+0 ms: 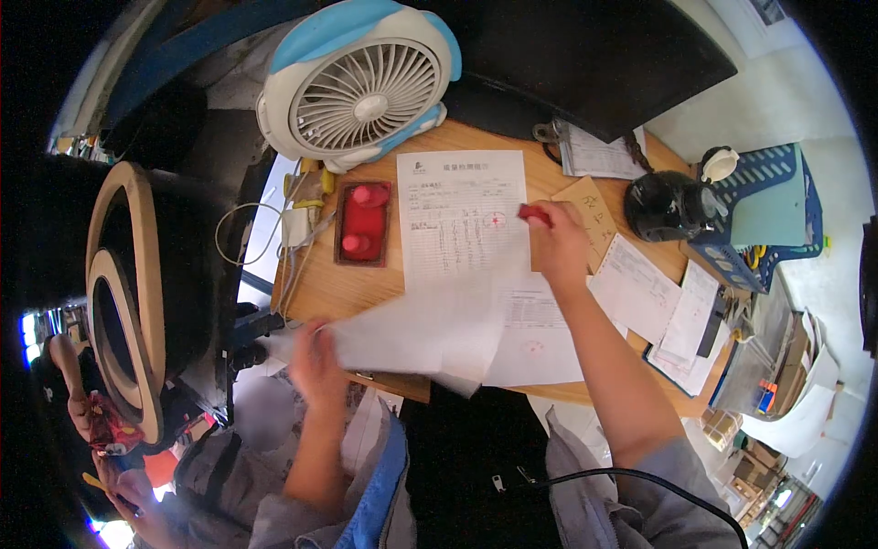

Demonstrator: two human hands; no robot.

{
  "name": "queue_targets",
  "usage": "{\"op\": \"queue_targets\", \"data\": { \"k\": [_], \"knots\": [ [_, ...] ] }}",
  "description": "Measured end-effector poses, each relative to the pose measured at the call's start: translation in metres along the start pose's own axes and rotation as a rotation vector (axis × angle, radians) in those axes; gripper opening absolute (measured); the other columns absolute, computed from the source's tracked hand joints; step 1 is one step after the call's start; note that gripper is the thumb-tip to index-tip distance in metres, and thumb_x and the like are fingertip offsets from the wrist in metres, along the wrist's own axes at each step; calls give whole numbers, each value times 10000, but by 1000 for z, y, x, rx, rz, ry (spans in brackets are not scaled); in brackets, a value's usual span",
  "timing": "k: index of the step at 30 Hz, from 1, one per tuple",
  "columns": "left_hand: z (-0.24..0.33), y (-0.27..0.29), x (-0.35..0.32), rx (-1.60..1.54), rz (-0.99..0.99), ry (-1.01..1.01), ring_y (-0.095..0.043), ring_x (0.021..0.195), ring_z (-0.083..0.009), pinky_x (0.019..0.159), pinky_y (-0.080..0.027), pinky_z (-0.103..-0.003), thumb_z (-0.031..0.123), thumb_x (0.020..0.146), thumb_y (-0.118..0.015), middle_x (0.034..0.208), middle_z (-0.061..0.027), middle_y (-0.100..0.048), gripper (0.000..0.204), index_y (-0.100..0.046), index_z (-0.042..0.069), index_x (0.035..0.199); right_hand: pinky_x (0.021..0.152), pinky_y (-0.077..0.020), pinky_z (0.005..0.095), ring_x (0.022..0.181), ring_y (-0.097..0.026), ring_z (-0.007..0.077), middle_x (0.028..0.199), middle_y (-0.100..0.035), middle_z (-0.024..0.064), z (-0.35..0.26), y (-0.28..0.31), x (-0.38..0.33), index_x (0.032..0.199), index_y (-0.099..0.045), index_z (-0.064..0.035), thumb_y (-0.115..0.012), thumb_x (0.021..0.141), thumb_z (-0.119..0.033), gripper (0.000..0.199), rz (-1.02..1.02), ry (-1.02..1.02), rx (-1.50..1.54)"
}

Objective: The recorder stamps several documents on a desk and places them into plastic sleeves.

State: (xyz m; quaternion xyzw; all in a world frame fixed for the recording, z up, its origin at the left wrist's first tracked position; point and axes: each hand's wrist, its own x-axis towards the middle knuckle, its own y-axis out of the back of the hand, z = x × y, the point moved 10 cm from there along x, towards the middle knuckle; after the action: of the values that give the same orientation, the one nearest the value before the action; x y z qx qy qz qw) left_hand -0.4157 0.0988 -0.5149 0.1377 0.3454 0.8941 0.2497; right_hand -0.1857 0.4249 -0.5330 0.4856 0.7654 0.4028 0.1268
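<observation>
Near the bottom edge of the wooden desk (320, 288), the left hand (315, 366) pinches the corner of a thin white sheet (412, 334). The hand is blurry, but its fingers look pressed together on the paper. The sheet is flat and floppy, and its long side runs left to right along the desk edge. Beside it lies another white page with a faint red mark (535, 343).

A bit farther up, the right hand (558, 242) holds a small red stamp (534, 215). The fingers are curled tight around it. The stamp's end sticks out to the left and rests at the right edge of a tall printed form (462, 220). The form is a long rectangle, and its long side points away from the person. A round red mark (495, 220) sits on it, just left of the stamp.

To the left is a flat red ink tray (363, 223) with two red stamp tops resting in it. On the right stands a blue plastic basket (764, 215) with holes in its sides and papers inside. Next to it is a round black jug (666, 206).

At the far side, a round white and blue fan (361, 82) sits on the desk.
</observation>
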Motion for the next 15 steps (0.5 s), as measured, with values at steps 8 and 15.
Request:
{"op": "queue_targets", "data": {
  "k": [8, 15],
  "knots": [
    [-86, 85, -49, -175, -82, 31, -538, 766, -208, 735, -422, -303, -36, 718, -518, 822, -106, -570, 141, -568, -4, 846, 759, -442, 393, 881, -539, 319, 918, -594, 106, -25, -37, 14, 939, -631, -56, -626, 811, -71, 129, -56, 127, 15],
    [-35, 26, -8, -313, -381, 52, -602, 845, -200, 770, -467, -314, -37, 727, -602, 869, -100, -643, 110, -591, -3, 831, 713, -455, 264, 770, -561, 144, 883, -611, 50, 5, -15, -24, 1021, -627, -27, -655, 824, -51, 200, -42, -188, 205]
  ]
}}
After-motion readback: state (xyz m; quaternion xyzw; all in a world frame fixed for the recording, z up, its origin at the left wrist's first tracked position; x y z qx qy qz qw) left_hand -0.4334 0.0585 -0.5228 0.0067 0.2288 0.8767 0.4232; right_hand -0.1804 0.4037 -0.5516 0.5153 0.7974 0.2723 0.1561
